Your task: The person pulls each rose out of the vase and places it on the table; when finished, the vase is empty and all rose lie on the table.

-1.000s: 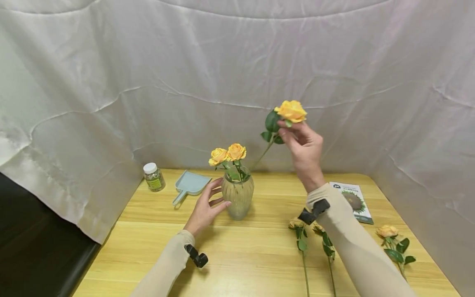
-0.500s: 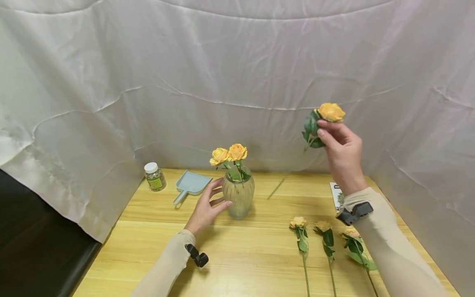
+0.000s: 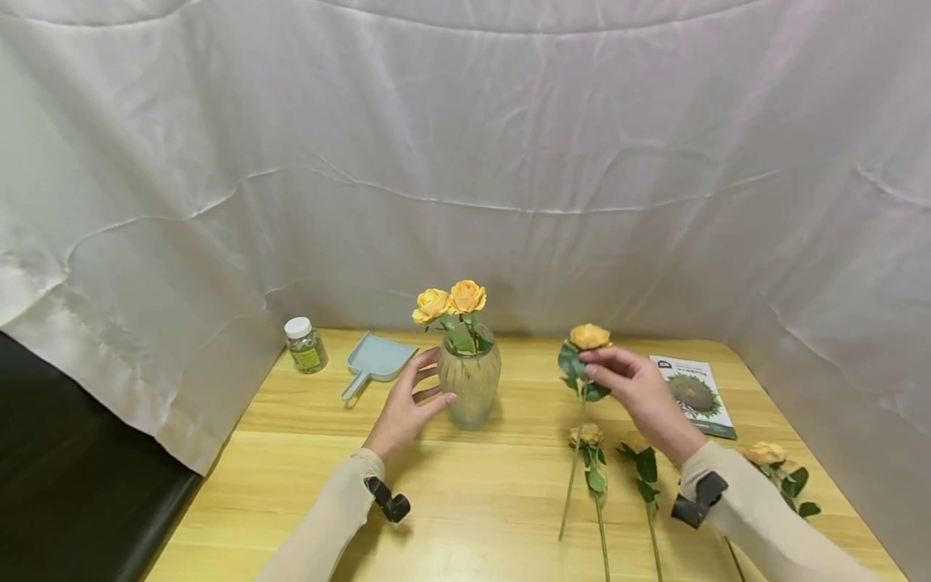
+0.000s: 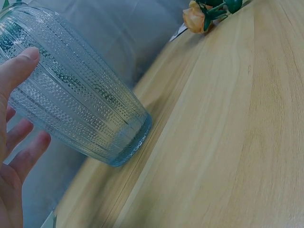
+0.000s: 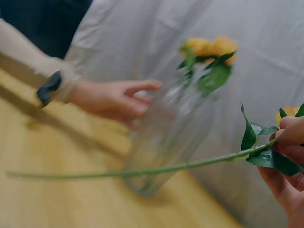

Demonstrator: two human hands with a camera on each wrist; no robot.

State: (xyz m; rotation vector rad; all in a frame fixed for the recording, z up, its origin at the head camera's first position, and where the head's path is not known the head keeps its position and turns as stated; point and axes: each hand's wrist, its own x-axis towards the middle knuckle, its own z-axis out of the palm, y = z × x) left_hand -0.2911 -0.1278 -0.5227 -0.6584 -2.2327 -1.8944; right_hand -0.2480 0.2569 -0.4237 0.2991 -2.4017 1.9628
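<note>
Tabletop (image 3: 480,501): jar (image 3: 307,349), vase (image 3: 469,390) (dustpan (image 3: 381,357) between)

Two roses (image 3: 468,297) in vase (image 3: 474,390), right of dustpan (image 3: 380,356)

Looks like a curtained filming booth, judging by pale drapes (image 3: 465,145) hung round three sides of a wooden table (image 3: 480,501) and black wrist cameras (image 3: 395,508).

Left fingers (image 3: 418,366) spread apart while right fingers (image 3: 612,356) pinch.
</note>
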